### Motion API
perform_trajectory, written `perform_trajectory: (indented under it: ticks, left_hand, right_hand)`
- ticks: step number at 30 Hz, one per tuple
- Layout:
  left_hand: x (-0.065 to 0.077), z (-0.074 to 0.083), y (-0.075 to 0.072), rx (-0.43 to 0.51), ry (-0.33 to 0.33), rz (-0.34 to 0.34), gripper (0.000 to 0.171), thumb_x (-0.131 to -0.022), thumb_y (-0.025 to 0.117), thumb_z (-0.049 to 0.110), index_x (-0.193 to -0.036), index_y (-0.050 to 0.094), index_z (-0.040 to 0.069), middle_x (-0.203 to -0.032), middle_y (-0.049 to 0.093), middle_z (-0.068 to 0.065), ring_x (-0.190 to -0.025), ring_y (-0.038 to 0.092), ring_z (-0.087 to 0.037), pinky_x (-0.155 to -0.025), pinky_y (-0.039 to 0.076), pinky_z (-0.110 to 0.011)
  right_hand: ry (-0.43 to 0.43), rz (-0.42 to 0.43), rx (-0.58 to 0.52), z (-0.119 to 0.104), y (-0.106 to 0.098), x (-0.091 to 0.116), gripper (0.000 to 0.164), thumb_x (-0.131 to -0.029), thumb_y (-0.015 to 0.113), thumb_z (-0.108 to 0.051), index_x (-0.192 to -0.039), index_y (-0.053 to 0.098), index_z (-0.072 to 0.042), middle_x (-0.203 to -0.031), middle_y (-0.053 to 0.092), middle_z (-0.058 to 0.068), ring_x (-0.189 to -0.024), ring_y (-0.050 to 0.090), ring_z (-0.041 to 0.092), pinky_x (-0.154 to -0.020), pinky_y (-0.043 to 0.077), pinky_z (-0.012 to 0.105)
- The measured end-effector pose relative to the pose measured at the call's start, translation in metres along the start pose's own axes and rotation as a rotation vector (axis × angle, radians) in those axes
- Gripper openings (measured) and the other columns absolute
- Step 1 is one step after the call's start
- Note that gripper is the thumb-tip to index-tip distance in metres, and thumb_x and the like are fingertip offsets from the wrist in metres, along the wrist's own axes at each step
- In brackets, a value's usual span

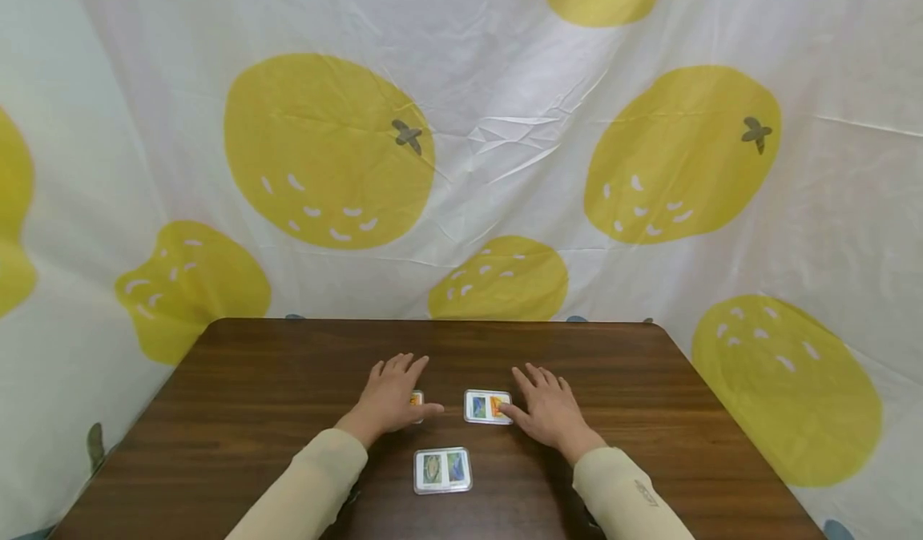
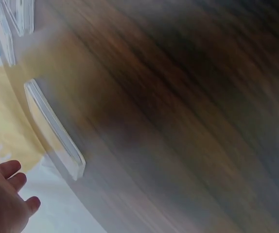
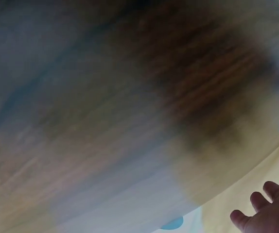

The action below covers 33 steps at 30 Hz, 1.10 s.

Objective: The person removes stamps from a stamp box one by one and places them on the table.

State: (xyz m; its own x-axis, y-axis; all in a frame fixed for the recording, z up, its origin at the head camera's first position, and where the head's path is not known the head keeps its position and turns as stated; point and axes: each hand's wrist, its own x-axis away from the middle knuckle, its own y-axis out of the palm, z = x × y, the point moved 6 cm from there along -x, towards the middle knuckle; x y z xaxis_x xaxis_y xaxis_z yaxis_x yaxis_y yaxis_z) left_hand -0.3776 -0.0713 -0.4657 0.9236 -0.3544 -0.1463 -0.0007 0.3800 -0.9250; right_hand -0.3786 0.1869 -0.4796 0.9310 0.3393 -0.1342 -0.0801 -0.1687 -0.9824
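Note:
My left hand (image 1: 389,397), fingers spread, is held above the table over a clear-edged picture card (image 1: 418,400), hiding most of it. The right hand (image 1: 550,410) is also spread, its thumb overlapping the right edge of a second picture card (image 1: 485,406) with a blue and an orange picture. Nearer to me lies a third card (image 1: 443,470) with a green and a blue picture. In the left wrist view a thick, flat card (image 2: 57,128) lies apart from the fingers (image 2: 18,180). The right wrist view shows fingers (image 3: 260,200) off the tabletop.
The cards lie on a dark brown wood-grain table (image 1: 288,364) with rounded far corners. Behind it hangs a white cloth (image 1: 497,147) printed with large yellow fruits. In the left wrist view, more card edges (image 2: 25,17) show at the top left.

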Motion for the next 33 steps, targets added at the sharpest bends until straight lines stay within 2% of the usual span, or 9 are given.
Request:
perform_trajectory:
  ticks: [8,14,25,33]
  left_hand:
    - [-0.006,0.008,0.009,0.097,0.038,-0.008,0.090,-0.080,0.079,0.048,-0.150,0.040,0.008,-0.150,0.041,-0.021,-0.139,0.034,-0.039,-0.110,0.023,-0.060]
    - [-0.008,0.016,0.014,0.171,0.055,-0.029,0.087,-0.080,0.081,0.043,-0.149,0.041,0.007,-0.148,0.043,-0.021,-0.136,0.037,-0.041,-0.107,0.029,-0.060]
    - [-0.014,0.026,0.021,0.133,0.064,-0.069,0.089,-0.080,0.080,0.045,-0.150,0.040,0.009,-0.145,0.048,-0.018,-0.134,0.042,-0.036,-0.106,0.026,-0.058]
    - [-0.020,0.035,0.027,0.110,0.093,-0.080,0.091,-0.077,0.083,0.044,-0.150,0.040,0.008,-0.145,0.049,-0.016,-0.132,0.044,-0.036,-0.102,0.030,-0.055]
  right_hand:
    - [-0.036,-0.008,-0.029,-0.010,0.003,-0.001,0.076,-0.095,0.054,-0.058,-0.148,0.044,-0.005,-0.150,0.041,0.020,-0.137,0.036,0.043,-0.108,0.027,0.062]
    - [-0.072,0.009,-0.032,-0.015,0.004,-0.003,0.075,-0.094,0.057,-0.057,-0.145,0.047,-0.004,-0.145,0.046,0.021,-0.134,0.040,0.042,-0.106,0.030,0.060]
    - [-0.109,-0.013,-0.056,-0.021,0.005,-0.007,0.075,-0.091,0.061,-0.059,-0.144,0.050,-0.007,-0.142,0.049,0.017,-0.133,0.041,0.040,-0.106,0.031,0.060]
    - [-0.135,-0.034,-0.067,-0.023,0.006,-0.010,0.075,-0.089,0.065,-0.058,-0.143,0.052,-0.008,-0.138,0.050,0.017,-0.130,0.044,0.038,-0.105,0.034,0.057]
